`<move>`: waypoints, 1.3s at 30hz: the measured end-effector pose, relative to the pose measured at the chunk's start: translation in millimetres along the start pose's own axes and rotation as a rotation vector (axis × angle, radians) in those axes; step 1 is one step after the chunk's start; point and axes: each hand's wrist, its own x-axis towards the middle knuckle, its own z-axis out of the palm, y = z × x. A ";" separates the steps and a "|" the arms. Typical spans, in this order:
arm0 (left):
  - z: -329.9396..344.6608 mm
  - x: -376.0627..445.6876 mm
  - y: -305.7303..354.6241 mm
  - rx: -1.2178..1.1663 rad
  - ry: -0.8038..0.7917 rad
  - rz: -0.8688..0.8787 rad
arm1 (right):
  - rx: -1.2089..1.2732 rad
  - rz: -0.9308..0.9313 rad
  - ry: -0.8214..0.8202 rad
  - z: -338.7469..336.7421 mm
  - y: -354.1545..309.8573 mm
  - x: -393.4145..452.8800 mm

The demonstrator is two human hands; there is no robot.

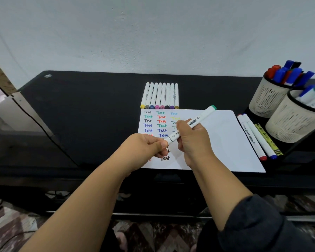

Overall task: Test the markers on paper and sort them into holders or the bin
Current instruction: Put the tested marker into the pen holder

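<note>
1. The right hand (pixel 191 140) is holding a white marker (pixel 191 123) around its middle, over the paper (pixel 225 142). Its grip is closed around the barrel.
2. The marker is lying on a slant. Its green end (pixel 214 107) is pointing up and away to the right. Its near end is pointing down to the left.
3. The left hand (pixel 144 148) is pinching that near end, where the cap (pixel 168 141) is. So the cap is sitting just left of the right hand, and the left hand is the nearer one to it. I think it is about to pull the cap off or push it on; I cannot tell which.
4. A pull would be going along the marker, down and left, where there is open room above the counter (pixel 98 106).
5. The paper has free white space on its right half for a new word.
6. Eight markers (pixel 160 95) are lying in a row behind the paper. Two mesh holders (pixel 269 100) are standing far right, past three loose markers (pixel 258 137).
</note>
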 end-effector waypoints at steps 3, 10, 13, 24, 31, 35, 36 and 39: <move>-4.4 -4.4 -3.3 0.072 0.118 0.006 | 0.041 0.059 0.175 -13.6 -4.8 15.4; -10.6 -0.2 -7.0 0.029 0.234 -0.006 | 0.040 0.032 0.073 -29.9 -7.8 24.8; -7.4 2.4 -8.1 0.036 0.269 0.022 | -0.107 -0.058 -0.018 -35.0 -6.6 30.4; -2.7 13.8 -11.5 0.090 0.298 0.035 | -0.422 -0.232 0.068 -30.5 9.0 42.7; -1.9 17.7 -12.0 0.020 0.333 0.022 | -0.498 -0.239 0.042 -26.0 15.4 45.3; 0.3 20.3 -12.3 0.032 0.331 0.030 | -0.568 -0.248 0.022 -25.7 16.4 45.7; 0.6 20.4 -12.4 0.031 0.329 0.031 | -0.573 -0.262 0.032 -26.1 16.0 46.3; 0.2 21.0 -13.1 0.031 0.326 0.028 | -0.561 -0.285 0.070 -27.6 14.8 47.3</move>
